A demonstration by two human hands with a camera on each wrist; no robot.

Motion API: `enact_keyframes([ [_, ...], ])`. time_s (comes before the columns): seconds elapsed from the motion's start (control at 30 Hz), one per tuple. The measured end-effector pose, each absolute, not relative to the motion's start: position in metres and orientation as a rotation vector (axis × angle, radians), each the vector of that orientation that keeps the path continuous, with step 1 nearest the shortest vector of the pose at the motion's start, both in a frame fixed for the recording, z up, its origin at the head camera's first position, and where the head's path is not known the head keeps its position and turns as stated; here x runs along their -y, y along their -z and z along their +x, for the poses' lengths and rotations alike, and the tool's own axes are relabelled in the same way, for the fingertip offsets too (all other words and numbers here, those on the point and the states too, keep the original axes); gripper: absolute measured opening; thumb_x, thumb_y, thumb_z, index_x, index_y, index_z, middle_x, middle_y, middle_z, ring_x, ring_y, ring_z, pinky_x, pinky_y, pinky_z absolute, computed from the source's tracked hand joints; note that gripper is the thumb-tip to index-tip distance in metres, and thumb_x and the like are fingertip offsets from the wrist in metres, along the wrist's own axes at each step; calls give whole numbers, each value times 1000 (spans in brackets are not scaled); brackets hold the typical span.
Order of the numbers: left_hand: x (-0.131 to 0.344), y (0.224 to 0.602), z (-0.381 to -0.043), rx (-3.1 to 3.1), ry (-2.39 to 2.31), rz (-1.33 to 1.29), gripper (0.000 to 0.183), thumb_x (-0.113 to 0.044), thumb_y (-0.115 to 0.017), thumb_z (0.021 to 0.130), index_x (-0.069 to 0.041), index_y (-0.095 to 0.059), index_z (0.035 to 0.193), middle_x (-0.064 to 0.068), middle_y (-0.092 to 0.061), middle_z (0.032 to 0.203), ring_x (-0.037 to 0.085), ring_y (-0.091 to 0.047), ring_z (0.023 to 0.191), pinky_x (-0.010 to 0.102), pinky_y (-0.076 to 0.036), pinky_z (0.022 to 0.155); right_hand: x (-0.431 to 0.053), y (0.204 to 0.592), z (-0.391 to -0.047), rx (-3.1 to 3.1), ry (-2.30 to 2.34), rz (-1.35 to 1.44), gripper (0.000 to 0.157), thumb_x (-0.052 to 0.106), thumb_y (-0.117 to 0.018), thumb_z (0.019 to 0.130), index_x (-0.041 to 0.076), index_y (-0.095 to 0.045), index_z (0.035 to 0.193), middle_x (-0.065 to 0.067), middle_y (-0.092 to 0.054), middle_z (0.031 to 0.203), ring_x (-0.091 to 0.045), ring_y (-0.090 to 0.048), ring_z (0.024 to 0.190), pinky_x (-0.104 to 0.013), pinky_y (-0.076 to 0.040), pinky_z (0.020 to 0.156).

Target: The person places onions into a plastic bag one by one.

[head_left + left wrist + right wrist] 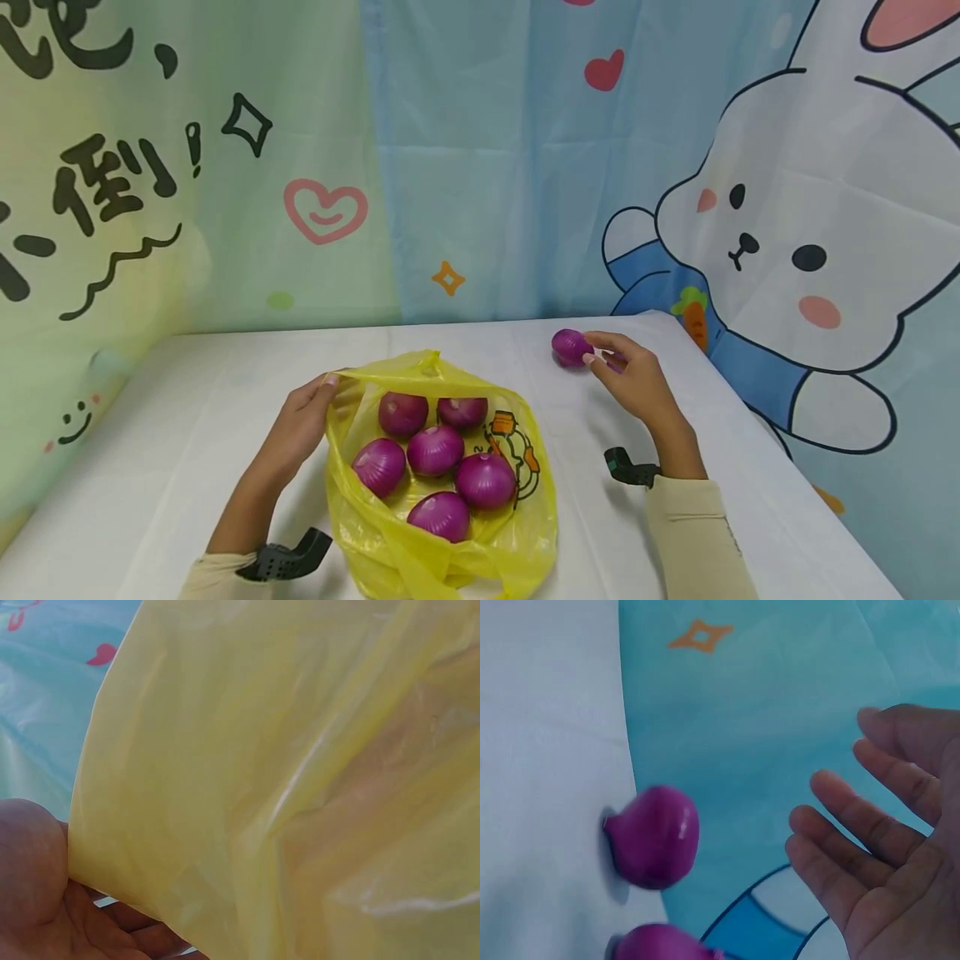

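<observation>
A yellow plastic bag (525,533) stands with its mouth spread, and several red onions (486,481) lie inside it. My left hand (300,421) holds the bag's left rim between thumb and fingers. In the left wrist view, the bag's yellow film (187,765) passes between the thumb and the fingers (154,939). At the back right, my right hand (630,377) reaches over the table beside a red onion (570,347). The right wrist view has that hand (892,840) with parted fingers, apart from one onion (656,838) and a second onion (660,943).
A white cloth (225,392) covers the table under the bag and onions. Behind it hangs a printed curtain (480,167) with hearts and a rabbit. Each wrist wears a black camera mount, one on the left (288,557) and one on the right (630,468).
</observation>
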State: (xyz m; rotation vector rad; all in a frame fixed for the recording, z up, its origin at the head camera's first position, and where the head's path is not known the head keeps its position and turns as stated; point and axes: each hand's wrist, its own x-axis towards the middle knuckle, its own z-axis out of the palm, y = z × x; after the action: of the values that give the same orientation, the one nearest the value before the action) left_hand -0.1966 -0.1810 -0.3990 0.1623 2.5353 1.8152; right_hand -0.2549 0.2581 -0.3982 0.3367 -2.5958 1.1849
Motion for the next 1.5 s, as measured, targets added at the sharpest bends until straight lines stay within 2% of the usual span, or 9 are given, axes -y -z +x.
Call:
enact_keyframes([
  [0.13,181,398,-197,-2534,-1810,159,58,-43,-30,106,1,-47,140,20,-51,136,33,-45,125,53,-30,107,-276,406,-257,2583,-1202,229,46,30,-63,97,6,-56,135,-16,-53,136,-36,-47,126,-50,-42,99],
  [0.37,183,398,-195,-2521,-1801,137,58,-41,-29,107,2,-44,142,21,-48,139,34,-42,129,53,-28,108,-294,419,-260,2625,-1215,58,55,39,-62,96,11,-50,142,-19,-40,148,-45,-37,131,-60,-39,97],
  [0.5,183,399,-194,-2510,-1797,136,58,-41,-28,107,1,-43,143,21,-46,141,33,-40,131,53,-26,109,-303,427,-262,2647,-1264,3,62,40,-61,96,13,-42,148,-20,-29,154,-47,-26,137,-65,-31,100],
  [0.7,182,403,-192,-2504,-1782,105,58,-42,-28,107,1,-43,143,21,-47,140,34,-40,131,54,-25,109,-314,439,-265,2692,-1326,-62,70,34,-62,96,11,-29,153,-20,-12,159,-47,-11,142,-66,-20,105],
  [0.8,182,405,-192,-2508,-1781,102,58,-43,-29,107,1,-44,142,21,-48,139,33,-41,130,53,-26,109,-316,444,-266,2760,-1294,-64,75,33,-63,95,11,-24,155,-21,-3,160,-48,-7,142,-69,-21,103],
  [0.87,181,405,-192,-2512,-1786,110,58,-43,-29,107,1,-45,141,20,-48,139,33,-41,129,53,-26,109,-317,447,-268,2794,-1274,-55,77,33,-64,95,11,-22,155,-23,-1,160,-51,-9,141,-68,-25,101],
  [1.03,179,403,-195,-2520,-1797,146,58,-42,-29,107,2,-46,141,21,-49,138,33,-43,127,53,-28,108,-319,452,-275,2810,-1240,-32,79,28,-67,94,10,-21,155,-27,0,158,-54,-14,137,-65,-34,97],
  [1.2,178,401,-196,-2528,-1794,163,58,-42,-28,107,2,-46,141,20,-50,137,33,-43,127,54,-28,108,-320,457,-281,2842,-1147,-44,77,17,-68,91,6,-24,153,-32,-4,155,-57,-14,135,-67,-34,96],
  [1.5,177,402,-196,-2509,-1808,176,57,-41,-29,107,2,-46,141,21,-49,138,33,-42,129,52,-28,108,-321,466,-283,2835,-1103,-119,71,6,-69,90,6,-32,150,-32,-17,149,-55,-25,131,-66,-35,96],
])
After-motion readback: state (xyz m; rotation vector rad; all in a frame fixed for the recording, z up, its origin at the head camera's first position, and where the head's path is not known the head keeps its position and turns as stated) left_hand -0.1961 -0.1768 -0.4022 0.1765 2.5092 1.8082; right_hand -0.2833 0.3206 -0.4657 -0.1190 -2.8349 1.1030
